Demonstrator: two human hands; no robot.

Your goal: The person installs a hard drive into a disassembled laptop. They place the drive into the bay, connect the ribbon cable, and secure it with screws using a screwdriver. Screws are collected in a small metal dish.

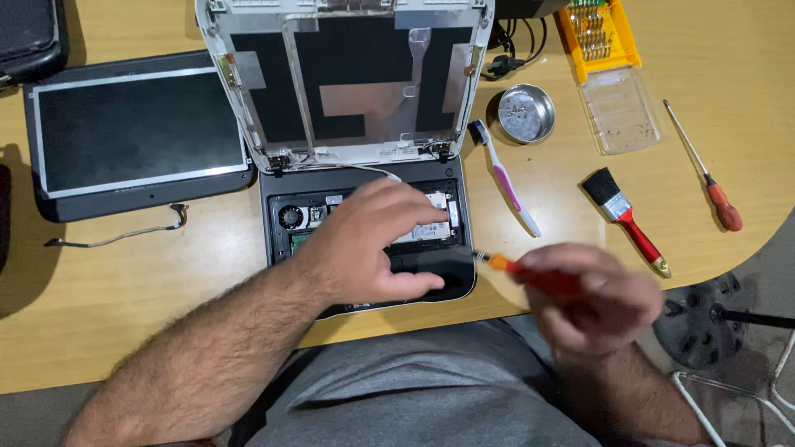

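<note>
Black opened small laptop base (447, 285) at table centre, internals exposed. Left hand (373, 248) flat, fingers spread on circuitry. Right hand (592, 302), 4 o'clock, clamped on orange-handled screwdriver (530, 275), blurred. Risk: tip slipping, gouging board.

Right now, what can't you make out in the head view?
- Laptop base: left hand hides most of its open internals.
- Right hand and red-handled screwdriver: motion-blurred, grip unclear.
- Metal bowl: contents too small to identify.
- Bit case: cut off by the top edge.
- Dark object at top left: cut off.
</note>
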